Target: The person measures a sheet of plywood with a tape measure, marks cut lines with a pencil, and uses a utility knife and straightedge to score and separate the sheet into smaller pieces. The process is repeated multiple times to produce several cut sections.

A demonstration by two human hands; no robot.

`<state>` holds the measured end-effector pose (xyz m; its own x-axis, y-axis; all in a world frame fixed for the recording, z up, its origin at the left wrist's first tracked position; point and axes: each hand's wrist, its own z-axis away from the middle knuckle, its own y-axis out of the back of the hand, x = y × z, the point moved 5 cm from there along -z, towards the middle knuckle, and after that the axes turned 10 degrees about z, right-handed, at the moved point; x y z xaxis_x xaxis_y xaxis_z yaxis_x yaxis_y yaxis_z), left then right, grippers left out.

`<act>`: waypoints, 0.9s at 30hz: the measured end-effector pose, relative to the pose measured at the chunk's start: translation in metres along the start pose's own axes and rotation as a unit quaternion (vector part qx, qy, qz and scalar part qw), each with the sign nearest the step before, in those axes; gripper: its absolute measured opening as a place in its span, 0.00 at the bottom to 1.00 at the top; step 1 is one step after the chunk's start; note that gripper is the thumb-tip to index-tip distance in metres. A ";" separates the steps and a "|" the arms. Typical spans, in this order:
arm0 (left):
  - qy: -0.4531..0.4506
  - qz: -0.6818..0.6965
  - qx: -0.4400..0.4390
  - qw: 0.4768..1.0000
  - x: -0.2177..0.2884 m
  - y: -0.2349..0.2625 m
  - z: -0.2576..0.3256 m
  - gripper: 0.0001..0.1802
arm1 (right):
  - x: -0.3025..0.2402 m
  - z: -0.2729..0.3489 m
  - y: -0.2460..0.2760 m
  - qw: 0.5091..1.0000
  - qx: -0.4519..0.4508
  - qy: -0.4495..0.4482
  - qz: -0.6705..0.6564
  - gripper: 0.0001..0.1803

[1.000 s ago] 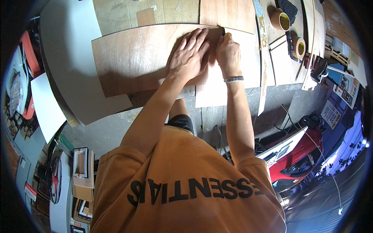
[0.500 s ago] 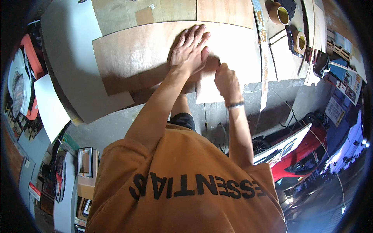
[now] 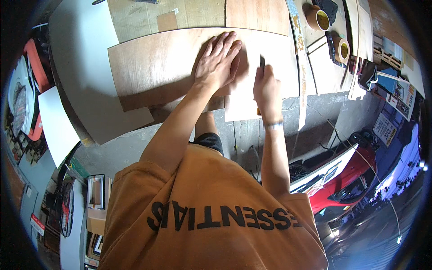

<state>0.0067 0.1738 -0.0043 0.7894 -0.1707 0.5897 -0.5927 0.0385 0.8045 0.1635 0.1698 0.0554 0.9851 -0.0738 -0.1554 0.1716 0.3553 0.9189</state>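
Observation:
My left hand point(image 3: 217, 63) lies flat on a thin sheet of plywood point(image 3: 153, 60), its fingers stretched toward the far edge. To the right of it, my right hand point(image 3: 268, 90) is closed around a utility knife point(image 3: 262, 62). The knife's dark front end sticks out beyond the fist, and a bit of orange shows at the near side. The fist is over the brightly lit right part of the plywood; whether the blade touches the wood I cannot tell. A paler wood piece point(image 3: 238, 110) shows under the plywood's near edge.
A long paint-worn strip point(image 3: 301, 72) crosses the bench on the right. Past it are two tape rolls point(image 3: 322, 21) point(image 3: 344, 50). A large grey-white sheet point(image 3: 74, 67) covers the bench's left end. A fan point(image 3: 67, 209) stands lower left; a red car point(image 3: 348, 184) is lower right.
My right hand has shifted slightly right and away from me, and more of the knife shows. My left hand stays flat on the plywood.

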 end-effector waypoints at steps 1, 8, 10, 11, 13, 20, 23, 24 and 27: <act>-0.003 -0.007 0.004 1.000 0.000 0.001 0.000 0.26 | -0.010 -0.023 0.001 0.999 0.036 0.018 -0.021 0.15; -0.003 0.009 -0.023 1.000 -0.002 0.002 0.002 0.22 | -0.032 -0.086 -0.022 0.996 0.077 0.041 -0.003 0.15; -0.006 0.008 -0.019 1.000 -0.001 0.002 0.002 0.22 | -0.030 -0.086 -0.022 0.996 0.075 0.048 0.005 0.15; -0.003 0.006 -0.023 1.000 -0.001 0.002 0.002 0.22 | -0.030 -0.086 -0.021 0.996 0.073 0.049 0.008 0.14; -0.007 -0.002 -0.012 1.000 -0.001 0.002 0.002 0.22 | -0.031 -0.084 -0.021 0.997 0.067 0.047 0.006 0.14; 0.002 0.024 0.021 0.999 -0.002 0.001 0.000 0.26 | -0.041 -0.096 -0.009 0.999 -0.004 0.022 0.028 0.11; 0.021 -0.013 -0.006 1.000 -0.003 -0.006 -0.002 0.26 | -0.035 -0.106 -0.008 0.992 -0.127 -0.017 -0.004 0.14; 0.031 -0.031 -0.027 0.999 -0.003 -0.008 -0.001 0.27 | -0.032 -0.101 -0.009 0.991 -0.133 -0.013 0.005 0.14; 0.025 -0.076 -0.014 0.997 -0.001 -0.008 0.000 0.29 | -0.021 -0.057 -0.018 0.996 -0.076 0.019 0.040 0.13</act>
<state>0.0102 0.1733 -0.0115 0.8774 -0.1270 0.4626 -0.4609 0.0443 0.8864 0.1399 0.2181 0.0214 0.9949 -0.0058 -0.1008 0.0903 0.4966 0.8633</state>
